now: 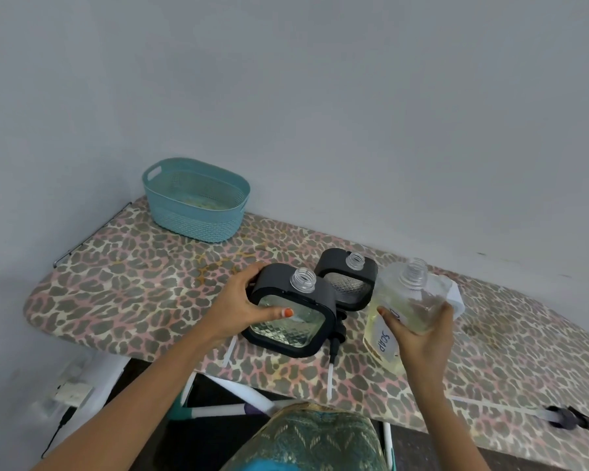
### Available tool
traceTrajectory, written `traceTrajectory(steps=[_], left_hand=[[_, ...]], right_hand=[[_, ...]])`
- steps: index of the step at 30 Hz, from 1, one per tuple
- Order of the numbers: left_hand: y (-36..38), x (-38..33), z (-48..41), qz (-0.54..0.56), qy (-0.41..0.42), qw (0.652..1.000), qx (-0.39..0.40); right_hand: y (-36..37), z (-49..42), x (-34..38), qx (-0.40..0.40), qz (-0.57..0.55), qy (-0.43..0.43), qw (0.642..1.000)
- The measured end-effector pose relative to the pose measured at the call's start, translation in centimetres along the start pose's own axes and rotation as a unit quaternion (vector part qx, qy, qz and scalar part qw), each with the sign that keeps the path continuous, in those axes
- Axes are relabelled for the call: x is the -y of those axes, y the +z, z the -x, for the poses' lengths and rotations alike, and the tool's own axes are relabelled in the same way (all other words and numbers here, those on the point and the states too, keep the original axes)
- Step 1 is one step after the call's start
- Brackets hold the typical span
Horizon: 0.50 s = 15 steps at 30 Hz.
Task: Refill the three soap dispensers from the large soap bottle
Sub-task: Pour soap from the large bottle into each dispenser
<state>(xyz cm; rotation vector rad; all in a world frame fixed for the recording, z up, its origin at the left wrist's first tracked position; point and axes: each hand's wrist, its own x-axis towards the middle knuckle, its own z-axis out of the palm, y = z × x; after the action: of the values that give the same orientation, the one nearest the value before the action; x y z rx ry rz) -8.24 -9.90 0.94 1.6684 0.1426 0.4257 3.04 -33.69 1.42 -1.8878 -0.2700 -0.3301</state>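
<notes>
Left hand (249,304) is wrapped round the near dispenser (296,314). The thumb, with an orange nail, lies across the glass front, and the fingers curl over the far left corner of the black frame. Right hand (422,338) has the big soap bottle (402,300) from underneath, thumb on one side and fingers cupped round the other, so both hands are full.

The near dispenser is at the near edge of the leopard-print ironing board (133,283). Its pump is off, so the clear threaded neck is open, and there's a little pale liquid behind the diamond-pattern glass.

The soap bottle is just right of that dispenser, tilted, with no cap on it. It has yellowish soap pooled in the lower part and a white label (383,338) that reads SOAP. Can't tell if its bottom touches the board or hangs just above it.

A second dispenser (347,280), same black frame and also with an open neck, stands right behind the near one and a bit to its right. A black pump head (337,331) lies on the board against the near dispenser's right side, between it and the bottle.

Something white (454,294) pokes out from behind the bottle, but I can't make out what it is. Well off to the far left of the near dispenser, a teal basket (198,212) sits at the back corner of the board.
</notes>
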Motion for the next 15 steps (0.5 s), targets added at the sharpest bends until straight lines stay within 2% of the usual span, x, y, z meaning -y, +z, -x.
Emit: traceTrajectory(steps=[6,15], left_hand=[[-0.2,-0.3,-0.9,-0.010,0.004,1.000,-0.022],[-1.6,-0.5,-4.3,-0.011,-0.003,0.998,-0.063]], right_hand=[[0.0,0.5,-1.1,-0.055,-0.036,0.050,0.997],[-0.6,0.9,-2.6,-0.067,-0.095,0.059,0.991]])
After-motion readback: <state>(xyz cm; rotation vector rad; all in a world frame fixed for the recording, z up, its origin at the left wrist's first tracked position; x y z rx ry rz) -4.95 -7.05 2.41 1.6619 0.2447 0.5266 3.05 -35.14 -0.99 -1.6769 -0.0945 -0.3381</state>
